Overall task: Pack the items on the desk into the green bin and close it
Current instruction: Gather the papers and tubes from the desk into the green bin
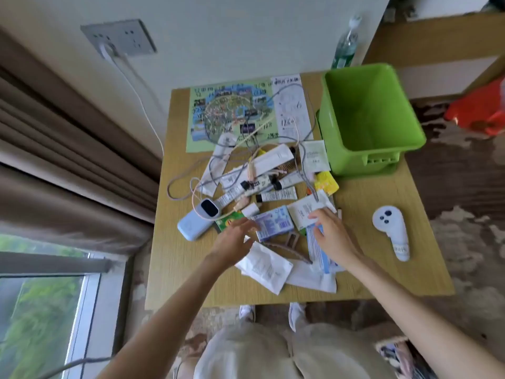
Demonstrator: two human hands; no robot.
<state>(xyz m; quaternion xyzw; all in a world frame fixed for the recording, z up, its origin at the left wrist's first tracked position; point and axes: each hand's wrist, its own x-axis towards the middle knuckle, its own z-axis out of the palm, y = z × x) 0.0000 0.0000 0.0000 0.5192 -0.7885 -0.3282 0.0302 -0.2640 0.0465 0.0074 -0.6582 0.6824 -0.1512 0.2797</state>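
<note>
Nearest, under both wrists, white packets (262, 266) lie flat on the tabletop (382, 269), and a clip (291, 240) sits between the two hands. Left hand (235, 237) is spread, its fingers (250, 224) straight and loose, holding nothing, with the tips at the near-left corner of a blue box (273, 222). Right hand (332, 235) has bent fingers (317, 217) with the tips down on a white carton (303, 210). Whether they have closed on it, I cannot tell. Both hands flank the same small cluster, probably to scoop several flat pieces at once rather than one by one.

Just left of the left fingers lies a power bank (196, 221), its cables (188, 184) looping away over the pile. These look likely to snag if lifted carelessly. Beyond both sets of fingertips are tubes (277, 195) and a yellow sachet (325, 183), heaped together. Well to the right of the right fingers a white controller (390, 228) lies alone.

Farther off, past the heap, a map (232, 113) is spread flat. Far right of the fingers stands the green bin (369, 110), mouth up and empty, on the back corner, within the right hand's reach. No lid shows plainly. Packing looks barely begun.
</note>
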